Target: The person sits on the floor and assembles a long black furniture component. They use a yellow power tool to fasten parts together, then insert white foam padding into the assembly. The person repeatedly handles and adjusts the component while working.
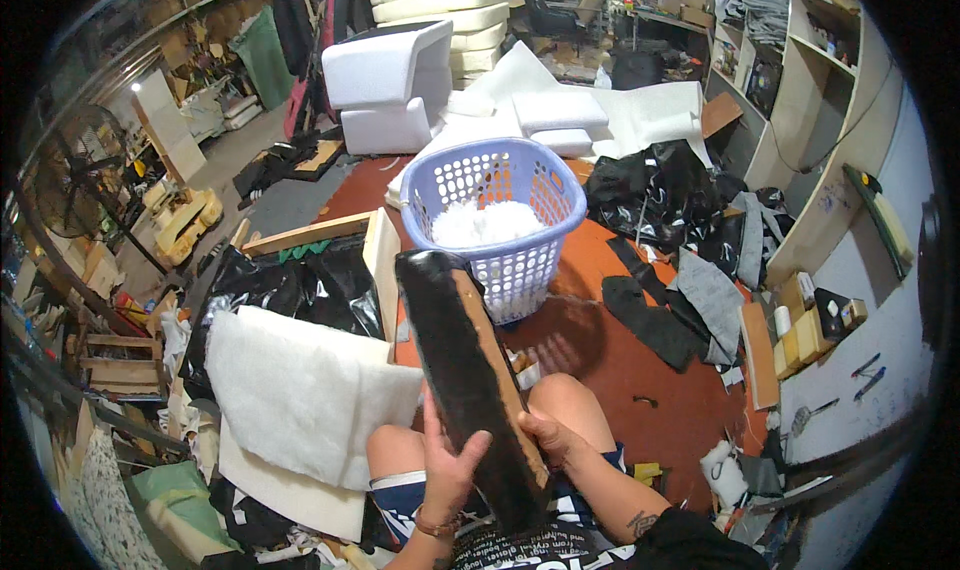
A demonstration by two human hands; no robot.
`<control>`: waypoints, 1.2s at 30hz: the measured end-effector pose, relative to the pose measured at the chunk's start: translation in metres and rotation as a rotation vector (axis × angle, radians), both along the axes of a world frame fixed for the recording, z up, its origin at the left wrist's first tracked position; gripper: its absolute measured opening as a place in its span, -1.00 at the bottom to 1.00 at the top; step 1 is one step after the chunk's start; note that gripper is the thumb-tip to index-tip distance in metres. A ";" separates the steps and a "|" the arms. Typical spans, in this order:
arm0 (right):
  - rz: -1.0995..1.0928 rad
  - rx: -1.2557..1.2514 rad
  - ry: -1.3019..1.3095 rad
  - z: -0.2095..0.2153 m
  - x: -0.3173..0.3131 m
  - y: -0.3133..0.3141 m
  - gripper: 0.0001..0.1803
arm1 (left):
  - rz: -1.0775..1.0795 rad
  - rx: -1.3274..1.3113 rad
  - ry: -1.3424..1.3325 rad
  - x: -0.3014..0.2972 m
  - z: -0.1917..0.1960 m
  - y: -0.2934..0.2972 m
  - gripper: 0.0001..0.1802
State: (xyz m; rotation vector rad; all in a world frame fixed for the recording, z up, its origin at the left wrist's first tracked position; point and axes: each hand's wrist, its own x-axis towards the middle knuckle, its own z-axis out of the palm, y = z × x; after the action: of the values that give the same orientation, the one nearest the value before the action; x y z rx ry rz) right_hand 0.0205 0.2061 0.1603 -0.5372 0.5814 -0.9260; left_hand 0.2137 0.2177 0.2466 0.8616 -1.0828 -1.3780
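A long wooden board covered with black fabric (460, 370) stands tilted over my knees, its bare wood edge showing along the right side. My left hand (448, 465) grips its lower left face, fingers spread over the black cover. My right hand (553, 440) holds the lower right edge against the wood. Both hands are closed on the board near its bottom end. The board's top end reaches up beside a lavender laundry basket (520, 165).
The basket holds white stuffing. A white batting sheet (300, 395) lies at my left over black plastic (300, 285). Black and grey fabric scraps (680, 300) lie on the red floor at right. White foam blocks (400, 80) stand behind; wooden shelves (800, 90) line the right wall.
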 end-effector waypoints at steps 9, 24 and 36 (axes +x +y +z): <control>-0.135 -0.974 1.465 0.126 0.029 -0.001 0.24 | -0.074 0.264 0.342 0.043 -0.045 -0.011 -0.37; 0.593 -1.182 1.359 0.159 -0.096 -0.100 0.08 | -0.094 0.147 -0.196 0.140 -0.049 0.043 0.01; 0.806 -1.163 1.632 0.108 -0.029 -0.058 0.38 | -0.447 0.105 -0.733 0.134 -0.011 0.052 0.37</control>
State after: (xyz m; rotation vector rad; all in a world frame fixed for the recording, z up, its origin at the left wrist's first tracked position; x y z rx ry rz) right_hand -0.0088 0.1481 0.2684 -2.4454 1.0621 0.2848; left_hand 0.3481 0.2693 0.2358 1.3094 -1.8602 -1.5249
